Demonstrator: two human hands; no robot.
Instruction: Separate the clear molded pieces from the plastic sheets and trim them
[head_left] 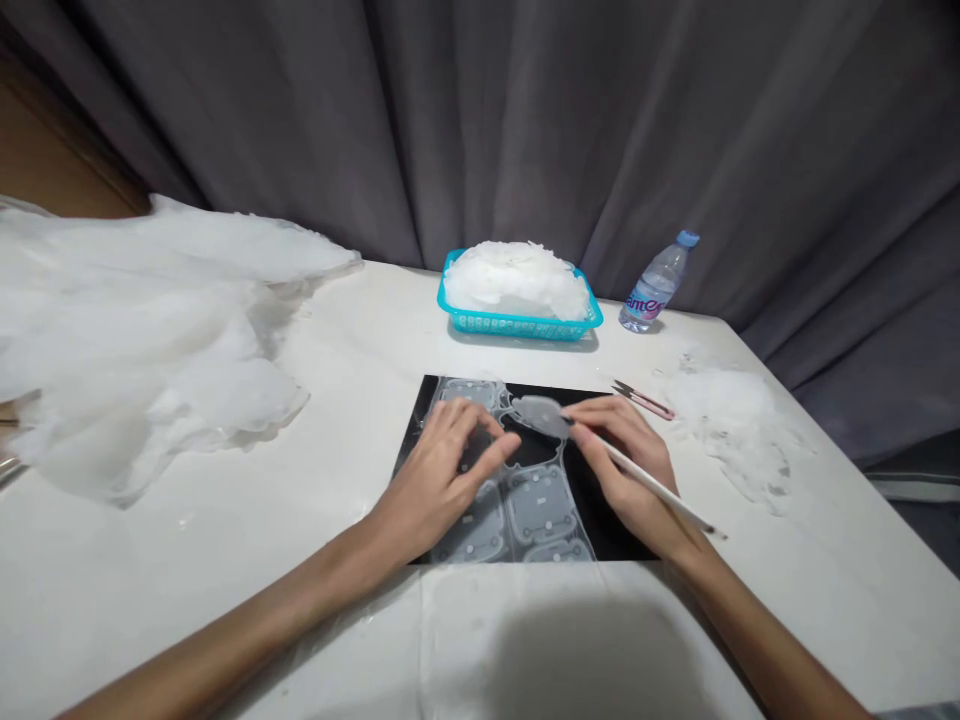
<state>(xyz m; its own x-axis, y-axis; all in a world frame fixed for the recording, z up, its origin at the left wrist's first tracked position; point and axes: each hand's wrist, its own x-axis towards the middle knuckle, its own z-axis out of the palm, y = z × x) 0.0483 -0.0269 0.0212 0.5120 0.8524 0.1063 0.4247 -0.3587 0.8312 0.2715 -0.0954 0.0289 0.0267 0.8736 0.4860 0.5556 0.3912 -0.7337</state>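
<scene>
My left hand [450,460] hovers over the left part of a black board [600,520], its fingers apart and nothing in them. My right hand [630,460] is closed around a slim white pen-like stick [660,490], whose far end points toward the lower right. At the tips of its thumb and forefinger is a small translucent rounded piece [541,415], tilted above the board. On the board lies a clear plastic sheet [540,500] with rounded-square moulded shapes and a dark gap in its middle. My left hand covers part of the sheet.
Behind the board stands a turquoise basket [517,325] heaped with white, thin material [517,278]. A water bottle [656,290] is to its right. Small snips [645,398] lie beside my right hand, near translucent scraps [742,430]. A large white filmy pile [150,330] covers the table's left.
</scene>
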